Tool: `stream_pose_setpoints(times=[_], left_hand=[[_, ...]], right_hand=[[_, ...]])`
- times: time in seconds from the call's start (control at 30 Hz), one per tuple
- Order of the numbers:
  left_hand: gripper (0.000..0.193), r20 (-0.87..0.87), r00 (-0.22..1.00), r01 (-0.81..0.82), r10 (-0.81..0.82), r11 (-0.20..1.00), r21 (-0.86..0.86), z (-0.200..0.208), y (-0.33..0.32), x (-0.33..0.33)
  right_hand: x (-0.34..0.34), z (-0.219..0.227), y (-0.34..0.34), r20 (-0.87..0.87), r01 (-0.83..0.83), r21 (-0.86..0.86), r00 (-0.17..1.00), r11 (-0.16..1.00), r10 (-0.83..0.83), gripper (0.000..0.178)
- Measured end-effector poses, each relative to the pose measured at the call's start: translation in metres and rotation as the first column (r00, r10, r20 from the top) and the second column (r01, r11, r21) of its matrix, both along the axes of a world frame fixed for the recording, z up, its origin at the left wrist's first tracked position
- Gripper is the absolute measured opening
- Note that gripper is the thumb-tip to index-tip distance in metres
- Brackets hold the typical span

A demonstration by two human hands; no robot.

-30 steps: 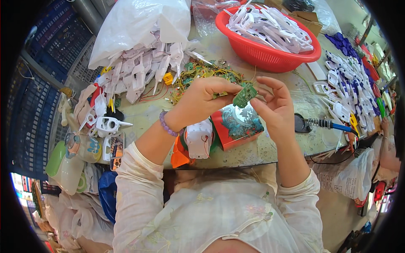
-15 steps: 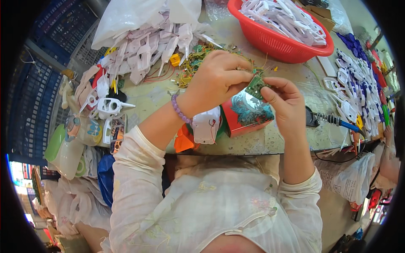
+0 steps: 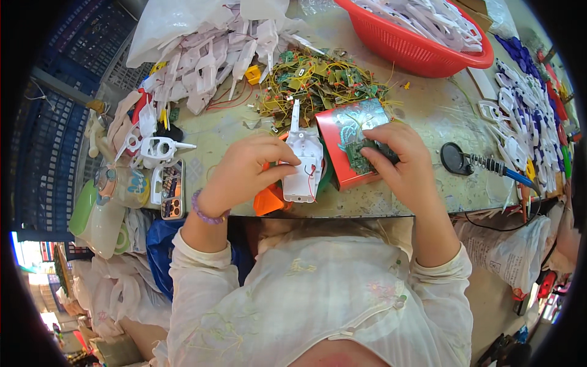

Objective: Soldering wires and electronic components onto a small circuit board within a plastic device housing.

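My left hand point(image 3: 247, 171) is at a white plastic housing point(image 3: 301, 148), thumb and forefinger closed at its left edge. The housing is pale, with a long narrow tip pointing away from me and thin red wires point(image 3: 312, 177) on its face. My right hand point(image 3: 400, 162) pinches a small green circuit board point(image 3: 354, 158) between thumb and fingers. That board is just over a red box point(image 3: 333, 150) with a blue patterned, shiny top. Part of the board is hidden by the fingers.
Behind the box lies a heap of wired circuit boards point(image 3: 324, 82). White housings point(image 3: 195, 73) are piled at far left; a red basket point(image 3: 416, 49) of white parts stands far right. A soldering iron point(image 3: 501, 171), a round black stand point(image 3: 454, 158) and an orange piece point(image 3: 267, 202) are nearer.
My hands have parted and come down toward me. The left has left the circuit board and gone to the white housing; the right has lowered the board over the red box.
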State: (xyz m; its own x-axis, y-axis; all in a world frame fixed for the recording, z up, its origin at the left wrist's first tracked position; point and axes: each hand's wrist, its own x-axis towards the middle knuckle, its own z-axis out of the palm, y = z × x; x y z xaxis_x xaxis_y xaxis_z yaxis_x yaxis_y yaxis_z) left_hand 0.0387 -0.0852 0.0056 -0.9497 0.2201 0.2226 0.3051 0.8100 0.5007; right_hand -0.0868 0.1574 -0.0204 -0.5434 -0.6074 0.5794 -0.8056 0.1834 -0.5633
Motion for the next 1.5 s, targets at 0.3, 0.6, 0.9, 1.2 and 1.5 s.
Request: stream_pose_setpoints(times=[0.3, 0.6, 0.9, 1.2, 1.5], left_hand=[[0.012, 0.296, 0.952, -0.249, 0.080, 0.765, 0.594, -0.011, 0.034, -0.003], [0.009, -0.096, 0.994, -0.019, 0.053, 0.943, 0.333, -0.015, 0.044, -0.025], [0.014, -0.350, 0.935, 0.069, -0.052, 0.997, 0.037, -0.017, 0.050, -0.038], [0.012, -0.337, 0.934, 0.126, -0.116, 0.992, 0.007, -0.020, 0.053, -0.040], [0.010, -0.339, 0.936, 0.102, -0.094, 0.995, 0.005, -0.025, 0.052, -0.041]], right_hand=[[0.023, -0.016, 0.003, -0.068, 0.135, -0.156, 0.987, 0.979, -0.147, 0.020], [0.032, -0.030, 0.031, 0.008, 0.243, -0.253, 0.968, 0.936, -0.249, 0.019], [0.003, -0.050, 0.112, 0.456, 0.620, -0.742, 0.745, 0.254, -0.488, 0.018], [-0.050, -0.024, 0.191, 0.598, 0.792, -0.461, 0.611, 0.400, -0.519, 0.023], [-0.057, -0.013, 0.226, 0.364, 0.882, -0.224, 0.470, 0.414, -0.804, 0.025]])
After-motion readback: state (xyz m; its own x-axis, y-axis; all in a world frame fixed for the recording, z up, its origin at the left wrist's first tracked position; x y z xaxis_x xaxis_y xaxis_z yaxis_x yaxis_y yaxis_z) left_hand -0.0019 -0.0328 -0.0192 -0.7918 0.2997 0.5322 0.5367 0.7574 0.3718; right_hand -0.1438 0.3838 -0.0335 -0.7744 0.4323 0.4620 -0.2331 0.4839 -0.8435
